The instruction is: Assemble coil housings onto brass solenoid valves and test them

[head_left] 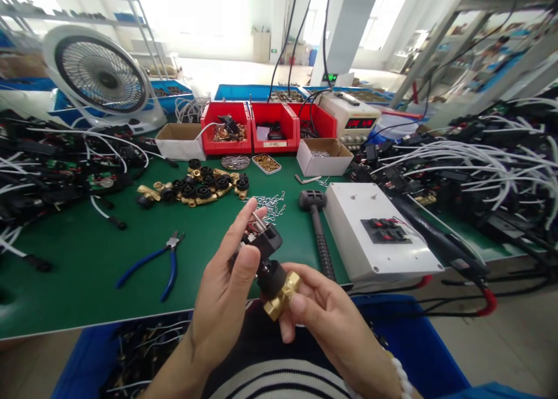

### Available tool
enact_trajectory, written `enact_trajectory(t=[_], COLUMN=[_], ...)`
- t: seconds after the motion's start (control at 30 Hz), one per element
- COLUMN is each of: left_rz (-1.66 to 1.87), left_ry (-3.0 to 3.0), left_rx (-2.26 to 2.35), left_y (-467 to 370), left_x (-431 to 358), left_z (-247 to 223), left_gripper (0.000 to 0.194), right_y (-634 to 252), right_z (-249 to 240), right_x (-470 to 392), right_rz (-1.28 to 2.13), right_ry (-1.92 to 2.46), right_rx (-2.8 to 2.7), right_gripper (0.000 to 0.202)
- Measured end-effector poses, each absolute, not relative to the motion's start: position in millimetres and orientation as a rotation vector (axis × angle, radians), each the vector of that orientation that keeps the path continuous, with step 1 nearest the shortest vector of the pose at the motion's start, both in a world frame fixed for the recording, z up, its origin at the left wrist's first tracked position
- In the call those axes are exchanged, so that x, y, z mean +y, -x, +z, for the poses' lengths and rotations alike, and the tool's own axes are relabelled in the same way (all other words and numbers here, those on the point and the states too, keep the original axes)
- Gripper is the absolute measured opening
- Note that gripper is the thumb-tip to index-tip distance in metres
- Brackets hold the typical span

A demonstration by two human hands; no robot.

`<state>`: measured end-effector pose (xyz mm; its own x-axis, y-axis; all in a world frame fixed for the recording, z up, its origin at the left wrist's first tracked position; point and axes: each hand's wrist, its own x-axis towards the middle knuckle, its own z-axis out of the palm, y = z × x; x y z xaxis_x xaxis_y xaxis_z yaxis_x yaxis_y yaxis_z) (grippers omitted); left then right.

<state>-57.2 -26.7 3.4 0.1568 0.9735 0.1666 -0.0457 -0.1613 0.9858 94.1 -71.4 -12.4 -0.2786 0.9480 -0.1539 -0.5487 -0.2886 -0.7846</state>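
My left hand (231, 274) is closed around a black actuator unit (267, 240) with a metal motor on top. Directly below that unit sits a brass valve (282, 296) with a black collar, and my right hand (320, 306) grips its brass body between thumb and fingers. The two parts meet at the collar; whether they are locked together I cannot tell. Just beyond my hands lies a loose pile of wire clips (271, 206). Several more brass valves with black caps (204, 184) are grouped further back on the green table (108, 297).
Blue-handled pliers (170, 256) lie at left, a black hammer (318, 225) at right beside a white switch box (379, 230). Red bins (226, 146), a small carton (325, 158) and a power supply (353, 120) line the back. Cabled units (457, 155) are heaped on both sides.
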Motion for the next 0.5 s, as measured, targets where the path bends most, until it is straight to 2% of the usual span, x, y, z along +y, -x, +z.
enact_trajectory(t=[0.1, 0.37, 0.43, 0.5], left_rz=[1.237, 1.182, 1.146, 1.117], left_ry=[-1.486, -1.819, -1.902, -2.049], left_rx=[1.001, 1.083, 1.068, 1.099], left_y=[57, 58, 62, 65], left_x=[-28, -22, -22, -25], left_z=[11, 7, 2, -1], left_gripper=[0.043, 0.043, 0.049, 0.067], right_y=[-93, -80, -83, -86], right_z=[-10, -17, -16, -11], right_x=[-73, -67, -63, -61], right_rz=[1.859, 1.588, 1.614, 1.63], right_ry=[0.682, 0.779, 0.765, 0.785], right_rx=[-0.72, -0.767, -0.738, -0.696], right_gripper=[0.04, 0.044, 0.039, 0.037])
